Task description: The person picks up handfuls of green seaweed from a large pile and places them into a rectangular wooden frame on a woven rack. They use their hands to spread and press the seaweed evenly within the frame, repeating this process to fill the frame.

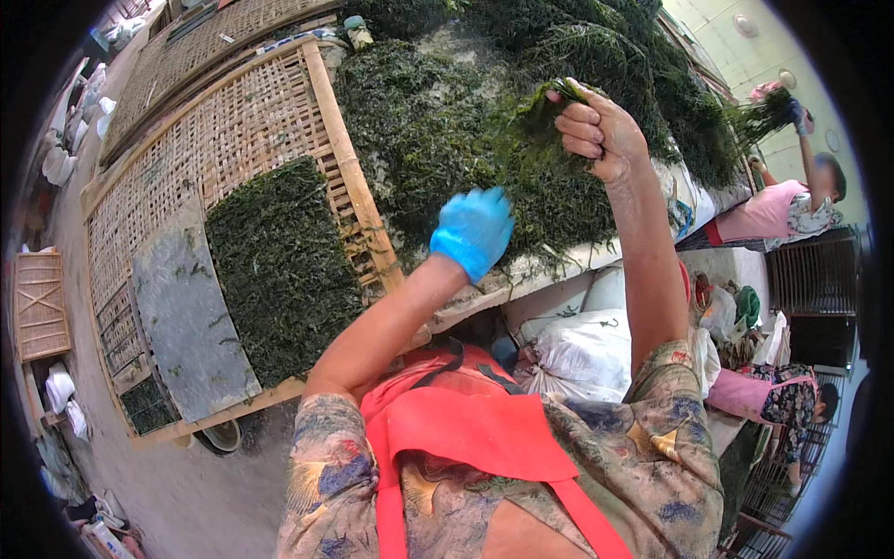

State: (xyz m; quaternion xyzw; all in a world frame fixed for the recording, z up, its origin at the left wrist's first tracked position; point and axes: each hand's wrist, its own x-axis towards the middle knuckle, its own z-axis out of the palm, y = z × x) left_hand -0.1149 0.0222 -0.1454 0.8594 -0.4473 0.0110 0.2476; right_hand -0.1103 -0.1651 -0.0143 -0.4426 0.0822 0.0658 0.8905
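My right hand (594,133), bare, is raised over the worktable, fingers closed around a tuft of dark green seaweed (534,115) whose strands hang down. My left hand (475,234), in a blue glove, is blurred above the near edge of a loose seaweed layer (419,133); whether its fingers grip anything is unclear. To its left lies a woven bamboo tray (244,105) with a wooden frame. A flat rectangle of seaweed (283,272) is spread on that tray, beside a grey flat sheet (185,307) dotted with green scraps.
Larger seaweed heaps (628,63) lie at the table's far right. Below the table edge sits a white sack (580,353). One co-worker in a pink apron (758,209) lifts seaweed; another person (761,395) stands farther right. A small jar (358,33) stands by the tray.
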